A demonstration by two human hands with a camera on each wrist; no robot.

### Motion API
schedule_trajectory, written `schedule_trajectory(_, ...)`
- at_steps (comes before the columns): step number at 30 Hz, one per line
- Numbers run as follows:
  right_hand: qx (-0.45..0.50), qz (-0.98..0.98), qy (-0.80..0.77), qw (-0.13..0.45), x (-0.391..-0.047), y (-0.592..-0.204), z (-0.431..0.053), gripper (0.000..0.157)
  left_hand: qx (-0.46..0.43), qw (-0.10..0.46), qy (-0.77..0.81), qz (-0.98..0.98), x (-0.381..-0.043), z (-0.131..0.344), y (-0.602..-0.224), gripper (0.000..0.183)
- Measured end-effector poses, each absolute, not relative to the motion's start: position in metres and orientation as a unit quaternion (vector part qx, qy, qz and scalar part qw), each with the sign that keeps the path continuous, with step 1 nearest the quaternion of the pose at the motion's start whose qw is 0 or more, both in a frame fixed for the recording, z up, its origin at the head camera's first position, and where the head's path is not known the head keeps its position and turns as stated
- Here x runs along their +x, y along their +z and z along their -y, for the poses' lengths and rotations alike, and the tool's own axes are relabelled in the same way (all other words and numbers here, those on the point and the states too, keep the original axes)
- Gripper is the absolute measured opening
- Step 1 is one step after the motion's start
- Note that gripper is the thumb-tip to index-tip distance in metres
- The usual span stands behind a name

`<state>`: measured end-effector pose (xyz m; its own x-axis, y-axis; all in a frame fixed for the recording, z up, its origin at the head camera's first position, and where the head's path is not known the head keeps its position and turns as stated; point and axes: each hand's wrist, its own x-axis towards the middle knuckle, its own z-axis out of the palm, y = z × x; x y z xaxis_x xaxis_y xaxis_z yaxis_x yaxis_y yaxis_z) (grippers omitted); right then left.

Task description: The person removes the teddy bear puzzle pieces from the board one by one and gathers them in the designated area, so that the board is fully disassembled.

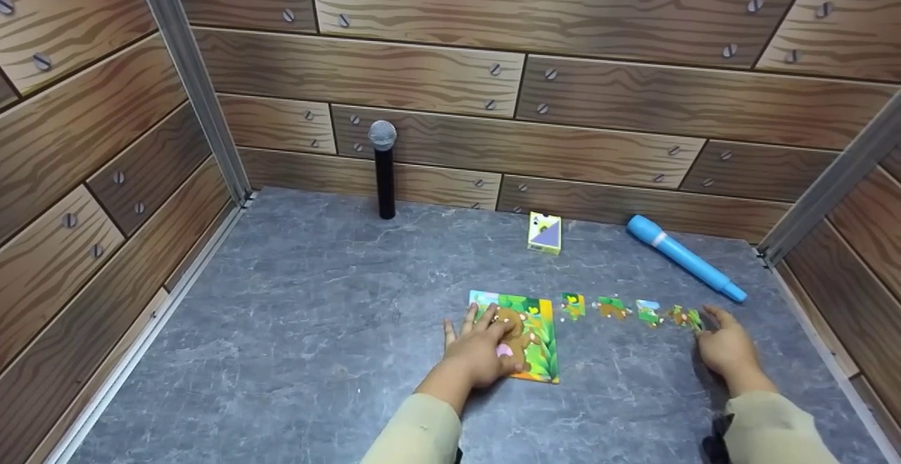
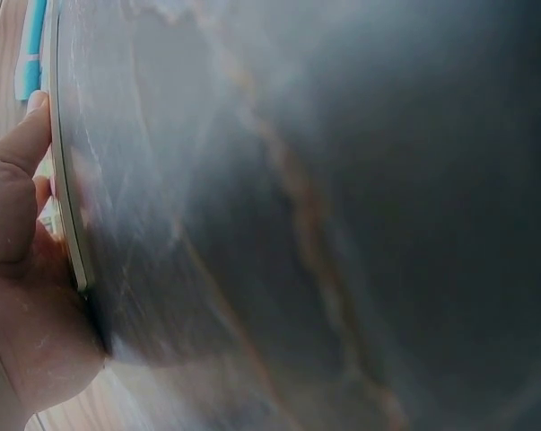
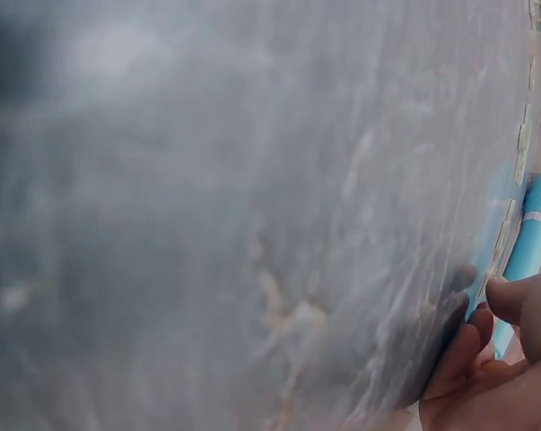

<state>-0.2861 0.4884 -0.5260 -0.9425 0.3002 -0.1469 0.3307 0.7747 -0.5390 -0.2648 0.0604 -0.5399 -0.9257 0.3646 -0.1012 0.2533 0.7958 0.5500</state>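
My left hand [image 1: 475,351] rests on a square picture puzzle [image 1: 543,351] with a brown cartoon animal among green leaves, fingers spread over its left half. The left wrist view shows the puzzle's thin edge [image 2: 69,211] beside the thumb side of that hand. To the right of the puzzle, several loose puzzle pieces [image 1: 612,308] lie in a row. My right hand [image 1: 732,351] is at the row's far end, its fingertips right at the edge of the last piece [image 1: 683,317]. From the right wrist, the hand's fingers [image 3: 467,346] show low against the tabletop.
Behind the row, a light-blue marker-shaped stick [image 1: 686,260] lies slanted. A playing-card box [image 1: 544,233] is near the back wall, and a black microphone [image 1: 384,168] stands upright farther left. Wood-patterned panels [image 1: 422,77] enclose the grey marbled tabletop [image 1: 295,323] at the back and sides.
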Motion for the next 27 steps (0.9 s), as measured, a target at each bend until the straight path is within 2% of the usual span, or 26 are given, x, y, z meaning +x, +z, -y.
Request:
schedule_trajectory(4,0.172,-0.937,-0.304,0.020,-0.286,-0.523,-0.482,0.062,0.163,0.108,0.272,-0.942,-0.265,-0.060,-0.538,0.075)
schedule_trajectory(11,0.152,-0.934,-0.321,-0.034,-0.291,-0.512,-0.456,0.058,0.164,0.099,0.275,-0.942,-0.262,-0.060,-0.537,0.077)
schedule_trajectory(27,0.033,-0.934,-0.334,-0.125,-0.290,-0.484,-0.394,0.051,0.161,0.105,0.277,-0.941,-0.264,-0.060,-0.539,0.079)
